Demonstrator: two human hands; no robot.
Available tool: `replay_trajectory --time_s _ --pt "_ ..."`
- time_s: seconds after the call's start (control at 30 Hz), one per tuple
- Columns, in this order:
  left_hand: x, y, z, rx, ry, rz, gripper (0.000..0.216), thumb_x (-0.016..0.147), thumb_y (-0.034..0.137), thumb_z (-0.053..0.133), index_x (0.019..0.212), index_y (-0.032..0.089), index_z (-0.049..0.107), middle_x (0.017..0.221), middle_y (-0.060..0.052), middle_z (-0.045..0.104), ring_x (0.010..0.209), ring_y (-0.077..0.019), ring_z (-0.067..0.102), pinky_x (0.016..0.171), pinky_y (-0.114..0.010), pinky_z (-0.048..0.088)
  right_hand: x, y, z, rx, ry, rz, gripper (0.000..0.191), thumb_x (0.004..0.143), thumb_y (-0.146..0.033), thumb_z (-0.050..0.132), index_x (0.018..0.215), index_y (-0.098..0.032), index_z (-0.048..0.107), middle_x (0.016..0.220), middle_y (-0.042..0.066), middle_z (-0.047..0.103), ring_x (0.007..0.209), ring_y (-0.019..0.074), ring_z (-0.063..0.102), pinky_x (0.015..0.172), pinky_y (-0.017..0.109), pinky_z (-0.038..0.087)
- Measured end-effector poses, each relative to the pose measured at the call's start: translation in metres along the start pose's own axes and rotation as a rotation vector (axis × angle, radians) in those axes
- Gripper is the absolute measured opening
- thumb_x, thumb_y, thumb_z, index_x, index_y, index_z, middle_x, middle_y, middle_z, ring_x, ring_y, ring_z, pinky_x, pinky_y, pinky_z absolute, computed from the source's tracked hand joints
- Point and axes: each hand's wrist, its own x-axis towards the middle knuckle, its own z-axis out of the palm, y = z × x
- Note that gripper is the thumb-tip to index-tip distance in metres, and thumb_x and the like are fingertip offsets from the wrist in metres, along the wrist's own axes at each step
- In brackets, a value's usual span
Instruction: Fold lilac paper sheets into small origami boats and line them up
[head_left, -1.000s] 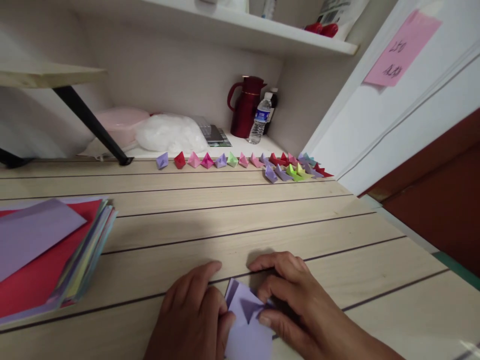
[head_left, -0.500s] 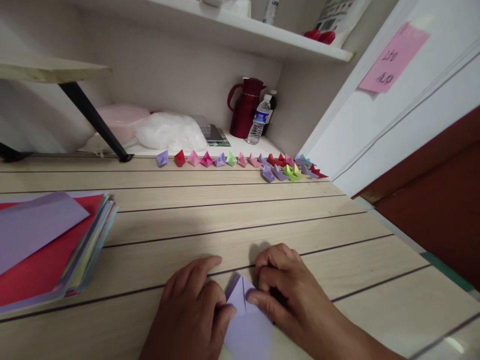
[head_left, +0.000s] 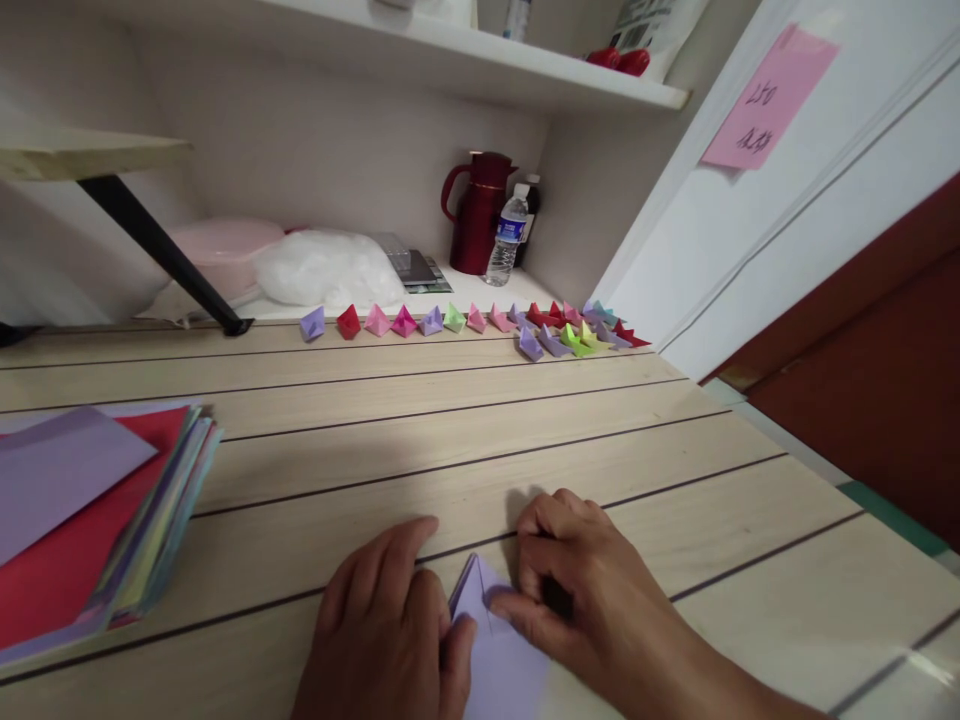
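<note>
A sheet of light purple origami paper (head_left: 504, 665), folded to a point at its far end, lies on the table at the near edge of view. My left hand (head_left: 386, 620) grips its left edge between thumb and bent index finger, the other fingers resting on the wood. On the right side, my right hand (head_left: 581, 580) presses its thumb onto the paper near the centre crease, its other fingers curled. Both hands are closed on the paper. Its lower part runs out of view.
A stack of coloured paper (head_left: 161, 510) lies at the left, a loose purple sheet (head_left: 60, 475) on top. Several folded paper boats (head_left: 431, 321) line the back of the slatted table (head_left: 337, 440). Behind them are a red jug (head_left: 478, 220), a water bottle (head_left: 508, 240) and a white plastic bag (head_left: 322, 270).
The paper's pointed tip looks narrower, its left flap drawn further in. My right thumb has slid slightly left over the crease. The whole view has shifted a little.
</note>
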Motion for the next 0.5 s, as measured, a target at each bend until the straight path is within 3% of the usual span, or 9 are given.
replay_trajectory --time_s 0.3,0.5 --pt "-0.0024 0.0085 0.0039 0.028 -0.03 -0.067 0.018 0.083 0.023 0.051 0.065 0.024 0.047 0.124 -0.008 0.065 0.112 -0.0265 0.057 0.092 -0.047 0.045 0.0003 -0.001 -0.0036 -0.011 -0.094 0.024 0.027 0.088 -0.035 0.07 0.069 -0.02 0.057 0.083 0.002 0.058 0.081 0.0208 0.053 0.074 0.037 0.034" --pt "-0.0015 0.0056 0.0005 0.051 -0.059 -0.067 0.021 0.084 0.026 0.052 0.064 0.024 0.049 0.124 -0.007 0.067 0.111 -0.0258 0.06 0.089 -0.045 0.047 0.0001 -0.0019 -0.0021 -0.066 -0.08 0.026 0.028 0.09 -0.035 0.067 0.068 -0.019 0.058 0.083 0.002 0.058 0.08 0.0214 0.053 0.073 0.037 0.034"
